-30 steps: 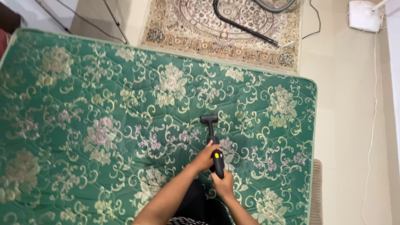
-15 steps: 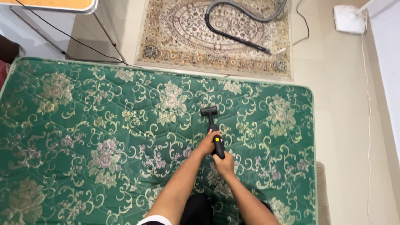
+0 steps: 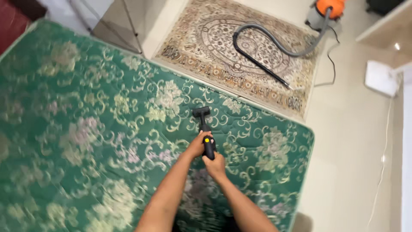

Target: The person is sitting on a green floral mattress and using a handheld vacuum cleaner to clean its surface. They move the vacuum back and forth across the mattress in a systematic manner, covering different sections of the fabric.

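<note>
The black handheld nozzle [image 3: 205,131] lies on the green floral mattress [image 3: 86,129], long axis running away from me, head farthest; I see my left hand [image 3: 196,146] and right hand [image 3: 214,165] both wrapped around its handle, left nearer the head.

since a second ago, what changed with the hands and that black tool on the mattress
Little changed at the hands: the left hand and right hand keep their grip on the black handheld tool, its head still on the green floral mattress. Mostly the view swung: the mattress now lies diagonally, and an orange vacuum cleaner has come into sight beyond the patterned rug, its grey hose still lying there.
</note>
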